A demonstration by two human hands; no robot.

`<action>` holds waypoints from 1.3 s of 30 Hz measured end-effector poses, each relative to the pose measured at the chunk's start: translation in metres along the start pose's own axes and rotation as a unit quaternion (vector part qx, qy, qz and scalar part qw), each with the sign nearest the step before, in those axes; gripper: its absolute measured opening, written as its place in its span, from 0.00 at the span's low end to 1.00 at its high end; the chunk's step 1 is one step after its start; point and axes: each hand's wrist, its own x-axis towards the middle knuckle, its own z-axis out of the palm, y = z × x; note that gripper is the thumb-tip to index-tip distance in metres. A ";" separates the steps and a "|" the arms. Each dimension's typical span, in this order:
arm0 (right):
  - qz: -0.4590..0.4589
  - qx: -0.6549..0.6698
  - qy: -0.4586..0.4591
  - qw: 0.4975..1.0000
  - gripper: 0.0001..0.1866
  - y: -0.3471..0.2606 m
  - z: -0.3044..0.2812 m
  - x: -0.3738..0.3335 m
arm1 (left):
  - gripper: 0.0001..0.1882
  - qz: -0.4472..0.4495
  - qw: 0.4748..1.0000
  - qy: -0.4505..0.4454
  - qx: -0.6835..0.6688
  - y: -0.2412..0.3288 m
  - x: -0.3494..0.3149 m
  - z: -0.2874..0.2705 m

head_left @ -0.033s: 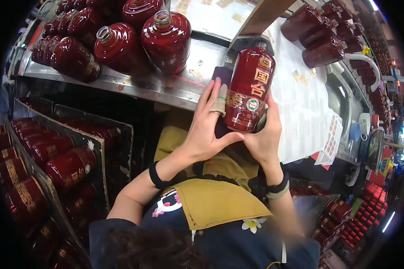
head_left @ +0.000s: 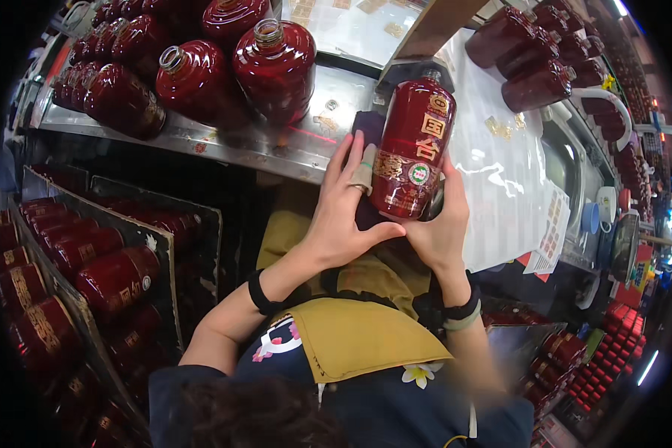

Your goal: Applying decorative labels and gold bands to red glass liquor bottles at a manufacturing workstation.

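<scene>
A dark red glass bottle (head_left: pixel 408 153) with gold lettering, a gold band and a small round green-and-white sticker lies tilted between my hands, its clear neck pointing away. My left hand (head_left: pixel 340 205) runs along its left side with long, extended fingers, one wearing a pale finger cover, and the thumb reaching under the base. My right hand (head_left: pixel 442 224) cups the lower right side, fingers partly hidden behind the glass. The thumbs nearly meet below the base. Under the bottle and beside my left fingertips shows a dark purple pad (head_left: pixel 366 125).
Several open red bottles (head_left: pixel 275 71) stand on the metal bench (head_left: pixel 224 149) at far left. More bottles (head_left: pixel 537 86) stand at far right, near white sheeting (head_left: pixel 493 201) with gold label pieces. Racked bottles (head_left: pixel 119 280) fill the lower left. A post (head_left: pixel 433 33) rises beyond the held bottle.
</scene>
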 end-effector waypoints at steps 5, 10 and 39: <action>-0.001 0.074 0.007 0.997 0.55 -0.006 -0.015 0.009 | 0.51 0.048 0.997 -0.027 0.060 0.006 0.006 -0.005; -0.044 -0.002 0.007 0.999 0.54 -0.021 -0.030 0.014 | 0.50 0.016 0.998 0.036 0.051 0.016 -0.001 -0.005; 0.222 0.347 0.012 0.911 0.38 0.008 -0.007 0.011 | 0.42 0.117 0.992 0.036 0.030 -0.001 0.014 0.001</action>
